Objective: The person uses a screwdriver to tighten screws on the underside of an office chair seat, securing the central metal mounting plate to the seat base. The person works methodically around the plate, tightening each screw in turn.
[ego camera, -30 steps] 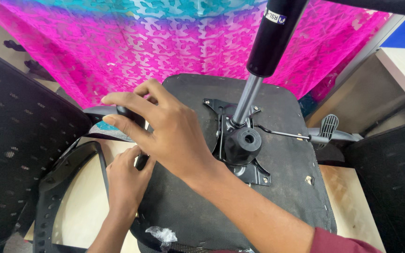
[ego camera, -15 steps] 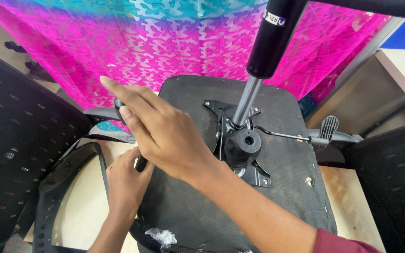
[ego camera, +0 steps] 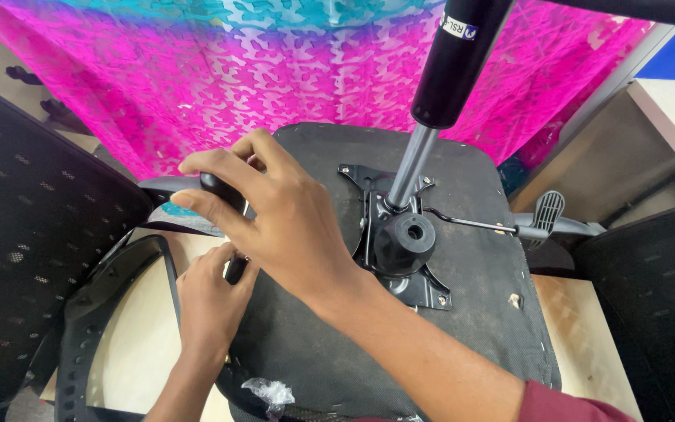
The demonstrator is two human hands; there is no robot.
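So the black armrest [ego camera: 197, 187] sits at the left edge of the upside-down seat base [ego camera: 400, 312], right hand [ego camera: 291, 227] curled over its top, left hand [ego camera: 208, 301] gripping underneath, gas cylinder [ego camera: 447, 86] sticking up just beside them.

Pink-and-teal patterned cloth [ego camera: 220, 70] behind pale tabletop [ego camera: 142, 344]

we see the upturned chair seat [ego camera: 447, 336] lying on the table [ego camera: 587, 328], its mounting plate [ego camera: 400, 234] at the middle with the gas cylinder [ego camera: 455, 70] rising from it. the lever [ego camera: 509, 227] runs off to the right. our right hand [ego camera: 291, 219] lies over the seat's left edge, above the left hand [ego camera: 208, 301]. the armrest [ego camera: 111, 328] lies left of the seat, and the cloth [ego camera: 236, 70] hangs behind it.
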